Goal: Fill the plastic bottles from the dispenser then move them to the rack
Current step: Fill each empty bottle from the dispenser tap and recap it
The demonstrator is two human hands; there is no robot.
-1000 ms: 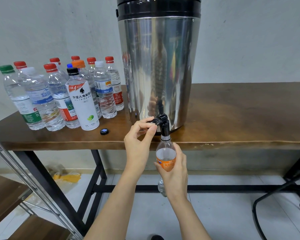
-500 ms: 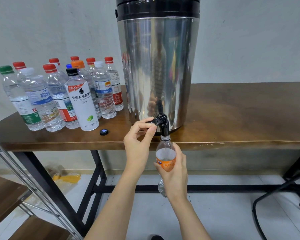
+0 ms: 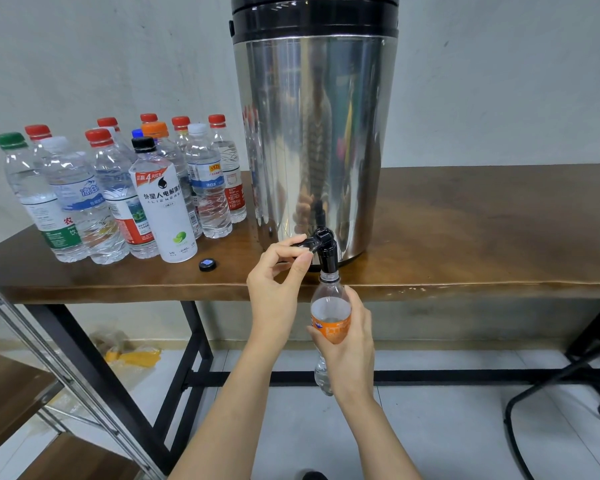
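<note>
From the head camera: the steel dispenser (image 3: 312,133) stands on the wooden table (image 3: 482,237). The left hand (image 3: 278,282) pinches the black tap lever (image 3: 302,242) between thumb and fingers. The right hand (image 3: 352,344) is wrapped round the orange-labelled bottle (image 3: 329,308) and holds it upright below the table edge, its open mouth right at the spout (image 3: 327,258). Capped bottles (image 3: 118,195) cluster to the left of the dispenser, with a loose cap (image 3: 207,264) just beside them.

Plain grey-white wall (image 3: 118,46) behind a brown wooden table (image 3: 499,230) on a black metal frame (image 3: 447,375). Pale tiled floor (image 3: 430,438) below, with crumpled yellow plastic (image 3: 136,357) lying near the wall beneath the table's left end.
</note>
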